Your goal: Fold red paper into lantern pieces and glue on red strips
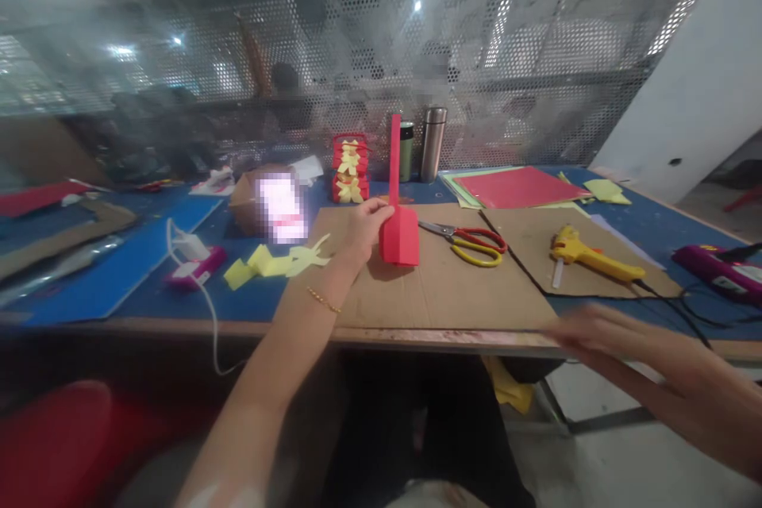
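My left hand (366, 228) pinches a red paper piece (400, 236) above the cardboard. It has a folded, box-like lower part and a long narrow strip standing up from it. My right hand (634, 349), slightly blurred, is off the front edge of the table at the right, its fingers stretched out with nothing in them. Scissors (476, 242) with red and yellow handles lie to the right of the paper piece. A yellow glue gun (595, 254) rests on the cardboard, beyond my right hand.
Cardboard sheets (440, 302) cover part of the blue table. At the back stand a red paper item with yellow bows (350, 167), a green cup (406, 152) and a steel flask (433, 144). A blurred-out phone (282, 208), yellow scraps (267, 262) and a purple power strip (196, 268) lie left.
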A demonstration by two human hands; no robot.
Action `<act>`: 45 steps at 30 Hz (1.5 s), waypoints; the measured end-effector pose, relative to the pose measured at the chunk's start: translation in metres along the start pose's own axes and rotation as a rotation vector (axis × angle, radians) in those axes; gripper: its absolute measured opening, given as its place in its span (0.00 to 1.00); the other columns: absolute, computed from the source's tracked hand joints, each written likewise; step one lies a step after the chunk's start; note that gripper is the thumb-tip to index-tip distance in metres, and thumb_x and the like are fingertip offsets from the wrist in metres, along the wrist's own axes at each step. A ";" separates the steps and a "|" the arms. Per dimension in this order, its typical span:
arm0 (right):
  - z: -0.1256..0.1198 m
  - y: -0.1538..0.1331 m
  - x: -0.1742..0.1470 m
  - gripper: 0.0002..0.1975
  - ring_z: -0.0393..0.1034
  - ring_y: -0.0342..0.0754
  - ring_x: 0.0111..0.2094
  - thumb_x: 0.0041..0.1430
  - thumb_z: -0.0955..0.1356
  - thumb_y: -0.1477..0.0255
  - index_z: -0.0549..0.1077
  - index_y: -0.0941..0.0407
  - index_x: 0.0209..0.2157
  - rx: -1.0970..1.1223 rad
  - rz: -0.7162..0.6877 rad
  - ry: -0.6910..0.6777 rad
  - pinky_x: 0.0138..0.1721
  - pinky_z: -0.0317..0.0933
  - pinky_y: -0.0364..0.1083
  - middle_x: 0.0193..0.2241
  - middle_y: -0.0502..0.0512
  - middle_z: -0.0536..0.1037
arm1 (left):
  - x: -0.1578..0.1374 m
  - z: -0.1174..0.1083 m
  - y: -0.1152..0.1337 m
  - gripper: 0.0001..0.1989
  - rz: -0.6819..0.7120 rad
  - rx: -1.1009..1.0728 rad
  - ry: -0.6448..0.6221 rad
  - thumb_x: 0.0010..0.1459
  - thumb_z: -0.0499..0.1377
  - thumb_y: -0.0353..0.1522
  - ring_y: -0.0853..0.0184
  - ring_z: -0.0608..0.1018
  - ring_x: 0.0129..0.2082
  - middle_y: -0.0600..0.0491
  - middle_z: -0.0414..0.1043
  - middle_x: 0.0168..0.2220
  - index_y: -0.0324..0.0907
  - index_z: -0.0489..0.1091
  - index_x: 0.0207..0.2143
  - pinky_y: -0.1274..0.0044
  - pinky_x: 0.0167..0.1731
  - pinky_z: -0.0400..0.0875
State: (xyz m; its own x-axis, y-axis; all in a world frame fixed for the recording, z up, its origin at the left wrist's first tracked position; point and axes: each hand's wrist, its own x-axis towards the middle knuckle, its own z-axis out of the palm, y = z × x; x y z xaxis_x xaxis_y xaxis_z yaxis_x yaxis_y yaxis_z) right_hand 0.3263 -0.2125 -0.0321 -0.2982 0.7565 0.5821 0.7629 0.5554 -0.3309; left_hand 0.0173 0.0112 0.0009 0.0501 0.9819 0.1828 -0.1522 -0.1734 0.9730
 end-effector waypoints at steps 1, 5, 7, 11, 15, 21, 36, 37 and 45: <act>0.005 -0.001 0.038 0.14 0.82 0.59 0.45 0.69 0.68 0.64 0.82 0.37 0.51 0.065 -0.050 -0.068 0.39 0.78 0.54 0.45 0.56 0.85 | -0.001 0.001 0.001 0.04 0.011 0.002 -0.012 0.51 0.65 0.29 0.70 0.71 0.28 0.57 0.71 0.26 0.41 0.73 0.26 0.77 0.33 0.65; 0.051 0.008 0.172 0.14 0.80 0.55 0.40 0.67 0.68 0.63 0.84 0.52 0.47 0.189 -0.010 0.078 0.43 0.74 0.55 0.40 0.60 0.85 | -0.005 0.001 0.003 0.04 0.079 0.038 -0.043 0.51 0.65 0.29 0.70 0.70 0.29 0.57 0.71 0.26 0.41 0.72 0.25 0.77 0.34 0.66; 0.079 0.018 0.216 0.14 0.78 0.53 0.38 0.64 0.70 0.62 0.84 0.55 0.42 0.254 0.076 0.140 0.42 0.72 0.54 0.38 0.59 0.85 | -0.005 0.001 0.003 0.04 0.101 0.048 -0.049 0.51 0.65 0.30 0.69 0.71 0.30 0.57 0.71 0.27 0.41 0.72 0.26 0.76 0.36 0.67; 0.117 0.028 0.249 0.14 0.75 0.50 0.34 0.57 0.74 0.59 0.83 0.56 0.36 0.616 0.165 0.041 0.38 0.70 0.50 0.33 0.56 0.84 | -0.004 0.003 0.003 0.04 0.088 0.088 -0.070 0.53 0.65 0.28 0.69 0.71 0.30 0.57 0.72 0.27 0.41 0.73 0.26 0.76 0.36 0.68; 0.124 0.025 0.244 0.13 0.71 0.47 0.32 0.53 0.77 0.61 0.79 0.56 0.32 0.740 0.148 0.066 0.34 0.67 0.47 0.29 0.52 0.80 | -0.001 0.005 0.000 0.07 0.102 0.143 -0.078 0.55 0.64 0.25 0.70 0.73 0.30 0.57 0.72 0.26 0.42 0.72 0.25 0.77 0.35 0.69; 0.127 0.019 0.239 0.06 0.70 0.51 0.40 0.63 0.74 0.66 0.76 0.52 0.34 0.411 -0.026 0.125 0.43 0.67 0.52 0.34 0.53 0.77 | 0.016 -0.001 -0.011 0.07 0.143 0.144 -0.050 0.56 0.67 0.29 0.70 0.75 0.29 0.57 0.73 0.25 0.42 0.74 0.26 0.79 0.32 0.68; 0.127 0.013 0.220 0.15 0.66 0.53 0.39 0.75 0.64 0.64 0.81 0.51 0.38 -0.001 -0.421 0.167 0.42 0.55 0.52 0.37 0.56 0.80 | 0.006 -0.016 -0.003 0.08 0.075 0.175 -0.205 0.55 0.64 0.32 0.70 0.68 0.27 0.54 0.71 0.27 0.41 0.74 0.23 0.76 0.28 0.63; 0.127 0.013 0.219 0.15 0.66 0.53 0.39 0.75 0.64 0.64 0.81 0.51 0.37 -0.026 -0.424 0.160 0.42 0.55 0.52 0.37 0.56 0.80 | 0.008 -0.015 -0.005 0.09 0.049 0.134 -0.188 0.54 0.65 0.33 0.70 0.68 0.27 0.54 0.70 0.26 0.41 0.72 0.22 0.75 0.28 0.63; 0.126 0.008 0.214 0.14 0.65 0.54 0.40 0.74 0.63 0.70 0.82 0.51 0.41 -0.200 -0.474 0.123 0.40 0.53 0.53 0.39 0.59 0.81 | 0.011 -0.018 -0.013 0.10 0.033 0.079 -0.166 0.50 0.64 0.31 0.70 0.66 0.24 0.54 0.66 0.23 0.43 0.68 0.19 0.75 0.25 0.59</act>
State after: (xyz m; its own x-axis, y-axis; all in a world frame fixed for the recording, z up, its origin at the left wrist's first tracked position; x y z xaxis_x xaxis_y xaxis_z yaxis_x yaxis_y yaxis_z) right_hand 0.1963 -0.0027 -0.0039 -0.5768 0.3852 0.7203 0.6586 0.7410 0.1310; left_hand 0.0018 0.0253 -0.0121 0.2097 0.9504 0.2296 -0.0792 -0.2176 0.9728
